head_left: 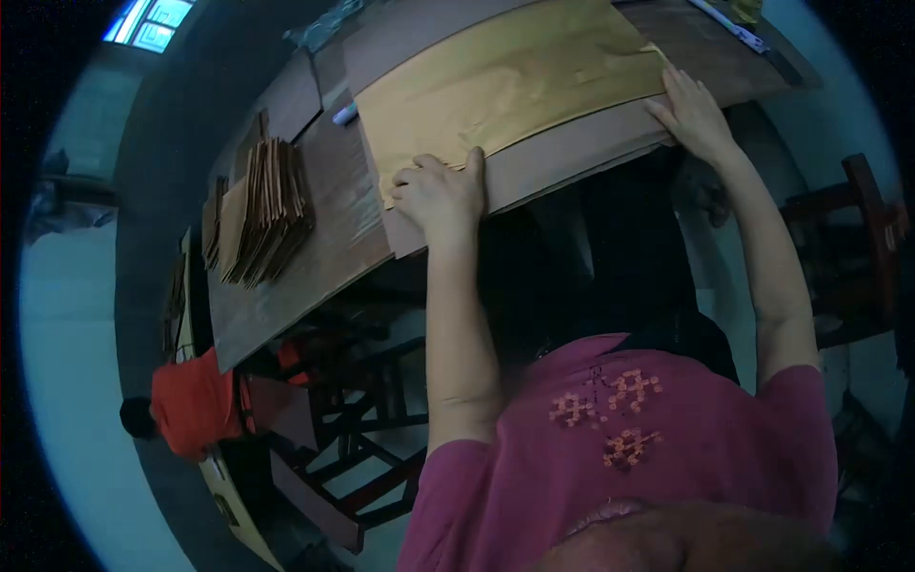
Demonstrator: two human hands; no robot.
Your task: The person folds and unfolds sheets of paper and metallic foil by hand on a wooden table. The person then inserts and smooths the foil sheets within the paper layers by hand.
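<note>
A wrinkled gold sheet lies over a larger piece of brown cardboard on the table. My left hand rests at the sheet's near left corner, its thumb spread from the bent fingers. At the right end, my right hand lies with fingers stretched out over the edge of the sheet and the cardboard. Both hands press from above. The cardboard's near edge sticks out past the gold sheet, along the table's front.
Folded brown cardboard pieces stand stacked on the left of the wooden table. A white tube-like object lies beside the sheet. Crumpled clear plastic is at the back. A person in red sits at lower left near dark stools.
</note>
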